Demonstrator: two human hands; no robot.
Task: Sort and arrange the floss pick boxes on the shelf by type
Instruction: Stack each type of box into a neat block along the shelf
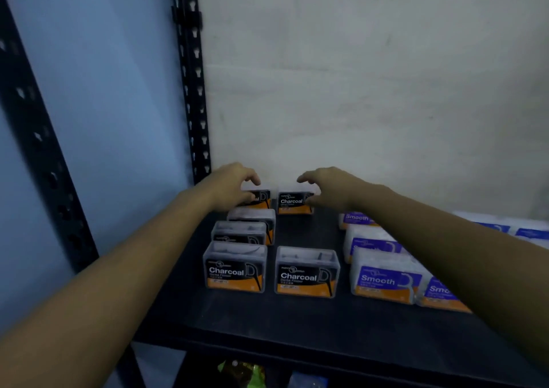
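Where the hands reach: the back edge of the shelf (297,322), near its back left corner, at the two rearmost Charcoal boxes.
Left hand (234,184): curled over the back-left Charcoal box (263,199), covering part of its label; whether it truly grips cannot be told.
Right hand (328,188): open, with its fingers arched above the back-right Charcoal box (294,203); wall shows between fingertips and lid, and the thumb lies by the box's right end.
Charcoal columns: the left one runs four deep to the front-left Charcoal box (234,268); the second holds only the back box and the front-right Charcoal box (307,276), with bare shelf between.
Smooth boxes (383,279): grouped toward the right edge, apart from the Charcoal ones.
Doing it well: this looks like squaring the back pair against the wall. Both boxes should sit level, labels forward, each in line with its column.
In the way: the middle boxes (246,227) sit just under the left wrist and could be nudged. The right forearm crosses above the Smooth boxes. The rack post (190,90) limits room leftward.
Below: a green packet (243,371), no concern.
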